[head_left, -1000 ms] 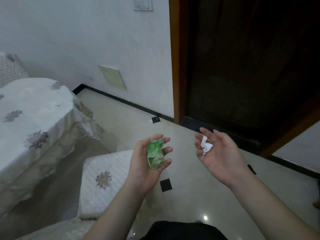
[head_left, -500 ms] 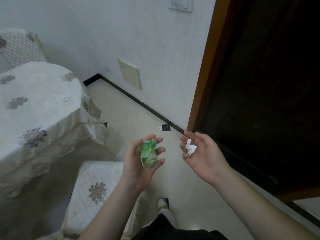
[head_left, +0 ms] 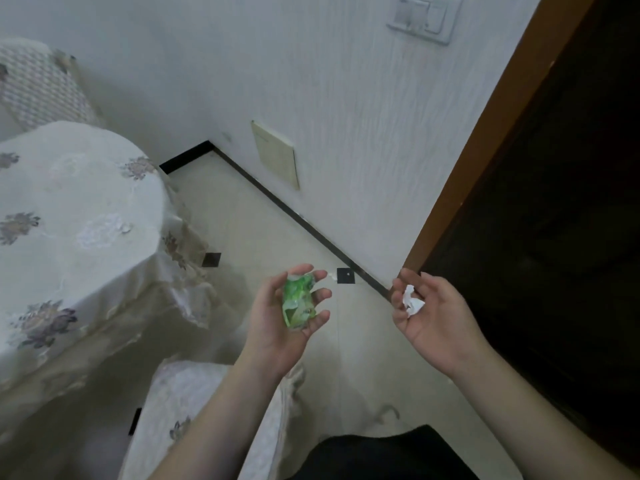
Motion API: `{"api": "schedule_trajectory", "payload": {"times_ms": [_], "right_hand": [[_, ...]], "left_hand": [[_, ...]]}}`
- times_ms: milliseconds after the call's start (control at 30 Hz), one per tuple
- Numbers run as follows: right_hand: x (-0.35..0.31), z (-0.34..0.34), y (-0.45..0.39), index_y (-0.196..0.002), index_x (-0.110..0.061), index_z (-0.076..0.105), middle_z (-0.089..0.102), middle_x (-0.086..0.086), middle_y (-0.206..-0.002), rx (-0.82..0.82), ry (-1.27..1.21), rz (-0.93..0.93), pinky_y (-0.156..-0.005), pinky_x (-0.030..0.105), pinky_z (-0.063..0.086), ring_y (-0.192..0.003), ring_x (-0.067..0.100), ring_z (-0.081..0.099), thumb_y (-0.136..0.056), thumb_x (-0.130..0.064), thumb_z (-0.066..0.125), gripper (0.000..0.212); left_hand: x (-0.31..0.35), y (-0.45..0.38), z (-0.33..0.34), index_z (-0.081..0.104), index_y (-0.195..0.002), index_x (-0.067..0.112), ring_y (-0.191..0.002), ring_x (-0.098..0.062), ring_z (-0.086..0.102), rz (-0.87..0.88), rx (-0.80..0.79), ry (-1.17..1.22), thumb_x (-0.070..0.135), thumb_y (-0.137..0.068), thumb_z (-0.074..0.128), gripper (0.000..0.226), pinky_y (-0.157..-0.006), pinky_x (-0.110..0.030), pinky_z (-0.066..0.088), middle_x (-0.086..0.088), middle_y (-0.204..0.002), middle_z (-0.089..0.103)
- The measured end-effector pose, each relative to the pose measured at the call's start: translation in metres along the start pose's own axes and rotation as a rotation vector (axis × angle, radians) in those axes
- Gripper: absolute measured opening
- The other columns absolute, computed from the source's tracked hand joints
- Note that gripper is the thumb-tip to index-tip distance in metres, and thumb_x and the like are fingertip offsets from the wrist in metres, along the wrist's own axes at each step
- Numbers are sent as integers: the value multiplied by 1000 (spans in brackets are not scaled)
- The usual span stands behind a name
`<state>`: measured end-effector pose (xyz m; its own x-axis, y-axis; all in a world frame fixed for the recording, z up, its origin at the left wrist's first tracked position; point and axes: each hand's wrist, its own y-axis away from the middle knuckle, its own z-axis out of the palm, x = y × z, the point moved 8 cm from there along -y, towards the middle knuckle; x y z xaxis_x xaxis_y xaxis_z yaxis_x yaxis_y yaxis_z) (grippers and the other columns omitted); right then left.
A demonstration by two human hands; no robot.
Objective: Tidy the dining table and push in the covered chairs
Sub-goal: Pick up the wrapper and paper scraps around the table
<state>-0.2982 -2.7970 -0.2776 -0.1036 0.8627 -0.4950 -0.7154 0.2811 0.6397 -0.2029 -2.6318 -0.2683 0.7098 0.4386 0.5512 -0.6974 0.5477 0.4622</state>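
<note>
The left hand [head_left: 277,327] is held palm up over the pale tiled floor [head_left: 263,237], its fingers curled loosely around a crumpled green plastic wrapper [head_left: 298,303] that rests against the palm and fingertips. The right hand [head_left: 429,317] is also palm up and half open, with a small crumpled white scrap of paper [head_left: 412,301] lying on the base of its bent fingers. To the left stands the tabletop [head_left: 69,216] under a cream cloth with embroidered flowers, its hem draping down. Just below the left forearm sits a chair seat in a matching cream cover [head_left: 194,410], and another covered chair back [head_left: 38,84] shows behind the table. A dark doorway with a brown wooden frame [head_left: 491,133] fills the right.
</note>
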Motion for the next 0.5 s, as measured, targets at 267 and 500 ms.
{"api": "schedule_trajectory", "payload": {"times_ms": [267, 500], "right_hand": [[-57, 29, -125, -96, -10, 66, 61, 5, -85, 44, 70, 62, -50, 22, 40, -66, 14, 55, -84, -17, 59, 16], [-111, 83, -225, -100, -10, 64, 57, 4, -79, -24, 214, 143, -53, 22, 37, -65, 13, 50, -84, -18, 59, 18]], "left_hand": [[13, -111, 12, 65, -95, 14, -72, -20, 64, -5, 148, 27, 28, -88, 45, 24, -54, -27, 51, -8, -99, 67], [57, -198, 50, 62, -102, 17, -76, -19, 63, 62, 154, 67, 32, -87, 46, 27, -54, -26, 50, -6, -101, 67]]}}
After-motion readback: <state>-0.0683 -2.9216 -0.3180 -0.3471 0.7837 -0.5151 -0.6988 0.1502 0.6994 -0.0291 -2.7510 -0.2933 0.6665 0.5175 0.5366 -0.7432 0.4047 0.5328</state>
